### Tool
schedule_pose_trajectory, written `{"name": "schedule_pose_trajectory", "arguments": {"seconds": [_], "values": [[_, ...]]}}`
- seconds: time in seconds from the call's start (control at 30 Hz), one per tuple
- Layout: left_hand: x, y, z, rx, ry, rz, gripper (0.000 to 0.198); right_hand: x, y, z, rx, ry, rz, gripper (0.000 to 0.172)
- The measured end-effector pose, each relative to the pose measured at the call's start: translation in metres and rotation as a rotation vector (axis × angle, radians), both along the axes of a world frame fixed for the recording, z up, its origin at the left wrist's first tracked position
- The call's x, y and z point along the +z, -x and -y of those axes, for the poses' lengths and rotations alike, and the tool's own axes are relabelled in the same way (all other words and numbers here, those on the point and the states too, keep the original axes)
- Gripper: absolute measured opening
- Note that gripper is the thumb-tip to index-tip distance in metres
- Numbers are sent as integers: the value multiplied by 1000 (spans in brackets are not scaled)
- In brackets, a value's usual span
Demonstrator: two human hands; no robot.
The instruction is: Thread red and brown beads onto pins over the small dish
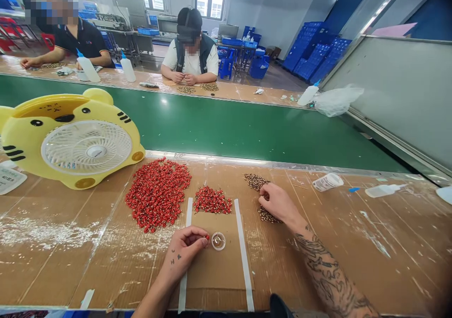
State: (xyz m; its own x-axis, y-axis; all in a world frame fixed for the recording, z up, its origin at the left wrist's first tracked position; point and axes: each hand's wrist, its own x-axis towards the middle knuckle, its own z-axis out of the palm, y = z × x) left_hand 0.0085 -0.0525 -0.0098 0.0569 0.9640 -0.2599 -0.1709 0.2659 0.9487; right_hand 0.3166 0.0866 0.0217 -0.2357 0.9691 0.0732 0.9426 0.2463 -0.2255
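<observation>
My left hand (pixel 185 251) rests on the cardboard-covered bench, fingers pinched on a tiny red piece (pixel 207 237) right beside a small clear round cap (pixel 218 241). My right hand (pixel 277 201) lies curled over a pile of small dark brown pieces (pixel 257 182), fingertips down among them; what they grip is hidden. A big heap of red pieces (pixel 157 192) lies to the left, and a smaller red heap (pixel 212 200) sits between two white tape strips (pixel 243 252).
A yellow tiger-shaped fan (pixel 70 139) stands at the left. A green conveyor belt (pixel 229 125) runs behind the bench. White squeeze bottles (pixel 383 190) and a small tub (pixel 327 182) lie at right. Two people sit working at the far bench.
</observation>
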Motion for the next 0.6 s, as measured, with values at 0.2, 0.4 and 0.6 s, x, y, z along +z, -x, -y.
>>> {"name": "schedule_pose_trajectory", "arguments": {"seconds": [0.2,0.4,0.6], "values": [[3,-1,-2,0,15,32,12,-11,-9,8,-56,-63,-182,11],[2,-2,-1,7,16,57,13,-18,-17,13,-82,-85,-293,24],[3,-2,-2,3,15,84,12,-21,-26,15,-109,-75,-360,25]]}}
